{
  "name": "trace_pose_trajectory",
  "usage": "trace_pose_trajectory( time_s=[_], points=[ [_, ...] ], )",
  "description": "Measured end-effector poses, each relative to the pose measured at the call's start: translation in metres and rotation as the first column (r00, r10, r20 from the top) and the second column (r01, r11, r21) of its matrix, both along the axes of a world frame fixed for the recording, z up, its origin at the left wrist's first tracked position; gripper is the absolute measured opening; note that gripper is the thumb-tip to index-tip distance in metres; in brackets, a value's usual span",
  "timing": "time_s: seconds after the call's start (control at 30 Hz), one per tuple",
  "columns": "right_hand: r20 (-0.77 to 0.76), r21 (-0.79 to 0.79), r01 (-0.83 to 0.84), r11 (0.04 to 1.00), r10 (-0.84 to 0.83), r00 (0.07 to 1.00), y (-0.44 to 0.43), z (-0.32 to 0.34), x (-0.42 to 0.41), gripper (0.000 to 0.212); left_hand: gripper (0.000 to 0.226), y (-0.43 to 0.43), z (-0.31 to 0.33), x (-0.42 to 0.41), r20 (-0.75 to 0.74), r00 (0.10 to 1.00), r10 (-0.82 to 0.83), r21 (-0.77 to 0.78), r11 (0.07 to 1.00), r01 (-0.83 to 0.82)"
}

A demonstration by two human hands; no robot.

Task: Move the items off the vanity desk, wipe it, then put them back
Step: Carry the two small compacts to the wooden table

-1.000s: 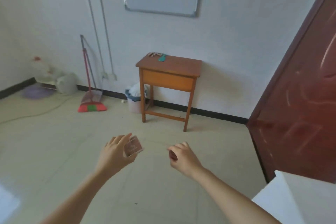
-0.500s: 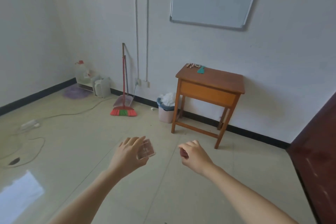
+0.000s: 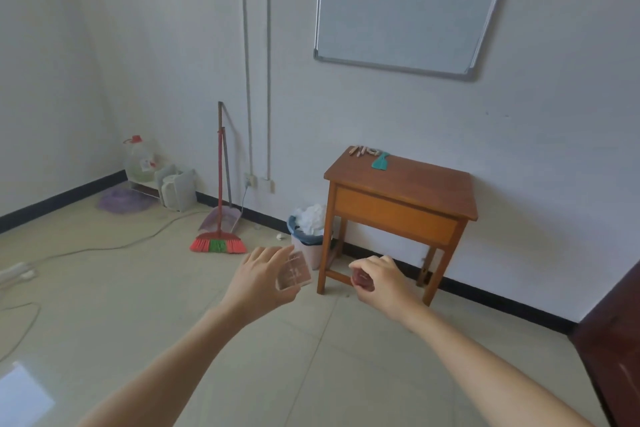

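Where bin (image 3: 306, 246) stands by desk (image 3: 398, 184): white rubbish inside.

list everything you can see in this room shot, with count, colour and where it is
desk: 1, brown wood, against far wall
teal item: 1, desk's back left
small pinkish items: several, desk's back left corner
whiteboard: 1, white, silver frame, on the wall above desk
bin: 1, pink, blue liner, left of desk
broom: 1, red and green, leaning on wall
dustpan: 1, behind broom
jug: 1, clear, red cap, far left corner
left hand: holds clear reddish box
right hand: closed on small red item
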State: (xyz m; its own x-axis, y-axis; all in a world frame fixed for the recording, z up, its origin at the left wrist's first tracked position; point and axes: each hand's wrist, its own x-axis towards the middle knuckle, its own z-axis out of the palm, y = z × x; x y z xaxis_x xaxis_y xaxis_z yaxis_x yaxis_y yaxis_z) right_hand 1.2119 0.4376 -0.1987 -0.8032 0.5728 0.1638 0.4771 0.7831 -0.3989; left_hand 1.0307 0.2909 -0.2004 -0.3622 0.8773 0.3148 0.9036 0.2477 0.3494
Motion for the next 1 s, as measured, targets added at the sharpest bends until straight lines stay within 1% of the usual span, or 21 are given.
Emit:
trace_pose_trajectory(
  time_s=[0.1,0.23,0.37,0.5,0.57,0.67,0.77,0.87,1.0],
  points=[
    [0.005,-0.026,-0.039,0.999,0.039,0.999,0.038,-0.005,-0.018,0.037,0.068,0.035,-0.008,-0.008,0.057,0.998,0.021,0.0,1.0,-0.021],
    [0.031,-0.108,-0.075,0.991,0.078,0.996,0.08,-0.02,-0.042,0.038,0.068,0.075,-0.028,-0.026,0.1,0.994,0.038,-0.058,0.998,-0.032],
    [0.079,-0.12,-0.094,0.988,0.104,0.991,0.122,-0.032,-0.072,0.037,0.067,0.12,-0.038,-0.057,0.134,0.99,0.05,-0.083,0.996,-0.039],
    [0.083,-0.088,-0.085,0.992,0.092,0.992,0.172,-0.036,-0.111,0.04,0.066,0.177,-0.042,-0.103,0.149,0.988,0.033,-0.073,0.997,-0.022],
    [0.088,-0.085,-0.053,0.995,0.061,0.994,0.197,-0.034,-0.134,0.041,0.066,0.208,-0.042,-0.129,0.161,0.987,0.013,-0.062,0.998,-0.003],
    [0.098,-0.06,-0.004,0.998,0.01,0.995,0.239,-0.026,-0.165,0.039,0.067,0.26,-0.033,-0.168,0.133,0.99,-0.049,-0.054,0.997,0.056],
    [0.081,-0.024,0.054,0.998,-0.051,0.995,0.281,-0.015,-0.181,0.036,0.069,0.308,-0.024,-0.201,0.133,0.988,-0.08,-0.068,0.994,0.089],
    [0.05,-0.021,0.174,0.985,-0.173,0.984,0.325,-0.011,-0.181,0.035,0.068,0.357,-0.024,-0.223,0.148,0.982,-0.119,-0.051,0.991,0.128],
    [0.095,-0.072,0.32,0.945,-0.313,0.945,0.367,-0.03,-0.155,0.035,0.067,0.41,-0.042,-0.218,0.185,0.962,-0.198,-0.135,0.965,0.225]
  ],
)
